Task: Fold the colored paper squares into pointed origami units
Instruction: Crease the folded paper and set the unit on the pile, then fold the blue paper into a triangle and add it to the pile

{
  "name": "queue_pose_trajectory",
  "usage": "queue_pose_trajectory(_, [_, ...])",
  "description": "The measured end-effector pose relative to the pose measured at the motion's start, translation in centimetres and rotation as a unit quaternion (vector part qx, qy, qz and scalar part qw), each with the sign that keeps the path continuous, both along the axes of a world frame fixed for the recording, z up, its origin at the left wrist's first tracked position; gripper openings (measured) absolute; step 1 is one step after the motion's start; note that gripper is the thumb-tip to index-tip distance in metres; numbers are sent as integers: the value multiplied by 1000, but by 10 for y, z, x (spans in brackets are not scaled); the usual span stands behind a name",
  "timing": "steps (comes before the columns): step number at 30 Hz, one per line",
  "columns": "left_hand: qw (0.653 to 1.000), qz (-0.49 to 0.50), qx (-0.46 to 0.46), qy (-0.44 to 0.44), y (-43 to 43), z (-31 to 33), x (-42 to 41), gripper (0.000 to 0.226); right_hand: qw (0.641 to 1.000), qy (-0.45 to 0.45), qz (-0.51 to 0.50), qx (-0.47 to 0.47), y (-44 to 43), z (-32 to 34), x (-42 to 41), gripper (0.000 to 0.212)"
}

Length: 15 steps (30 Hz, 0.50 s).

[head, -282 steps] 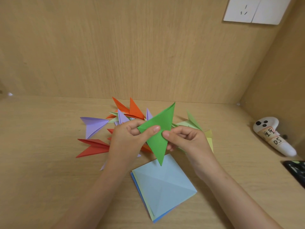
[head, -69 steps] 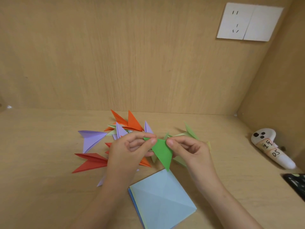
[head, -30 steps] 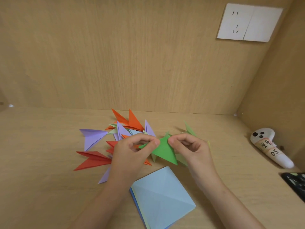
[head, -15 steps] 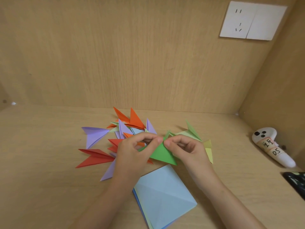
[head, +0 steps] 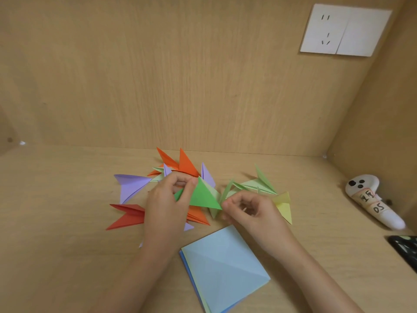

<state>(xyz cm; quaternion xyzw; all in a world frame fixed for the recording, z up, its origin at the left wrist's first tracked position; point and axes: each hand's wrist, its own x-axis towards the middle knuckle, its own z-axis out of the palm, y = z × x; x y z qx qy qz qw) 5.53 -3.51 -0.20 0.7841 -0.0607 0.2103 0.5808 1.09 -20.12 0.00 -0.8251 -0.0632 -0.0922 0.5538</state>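
My left hand (head: 167,208) pinches a green folded triangle (head: 200,195) by its left part and holds it just above the pile, its sharp tip pointing right. My right hand (head: 255,211) hovers beside that tip with loosely curled fingers that hold nothing. Around the hands lie finished pointed units: orange (head: 187,166), purple (head: 130,184), red (head: 128,215), light green (head: 259,184) and yellow (head: 284,206). A stack of flat paper squares (head: 223,272), light blue on top, lies near me between my forearms.
The wooden desk (head: 56,222) is boxed in by a back wall and a right side wall. A white controller (head: 372,199) lies at the right wall, with a black object (head: 406,249) at the right edge. A wall socket (head: 345,30) is up high.
Over the earlier frames both hands folded the green paper into a smaller triangle. My right hand has now let go of it and drawn back to the right; my left hand keeps it.
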Motion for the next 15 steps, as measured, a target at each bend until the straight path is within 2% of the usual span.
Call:
queue_pose_trajectory(2, [998,29,55,-9,4,-4,5,17,995,-6,-12,-95,-2,-3,0,14])
queue_pose_trajectory(5, [986,58,157,-19,7,-10,9,7,985,0,29,-168,-2,-6,1,9])
queue_pose_trajectory(7, [973,69,216,-30,7,-17,12,7,975,-1,67,-211,-2,-9,3,22])
queue_pose_trajectory(10, [963,79,255,-27,11,-21,18,13,947,-6,98,-304,-4,-11,3,41])
queue_pose_trajectory(12, [955,79,282,-46,15,-24,22,12,940,-4,105,-324,-4,-12,3,48])
queue_pose_trajectory(15, [941,89,320,-70,18,-29,27,6,939,-4,106,-327,-3,-11,3,47])
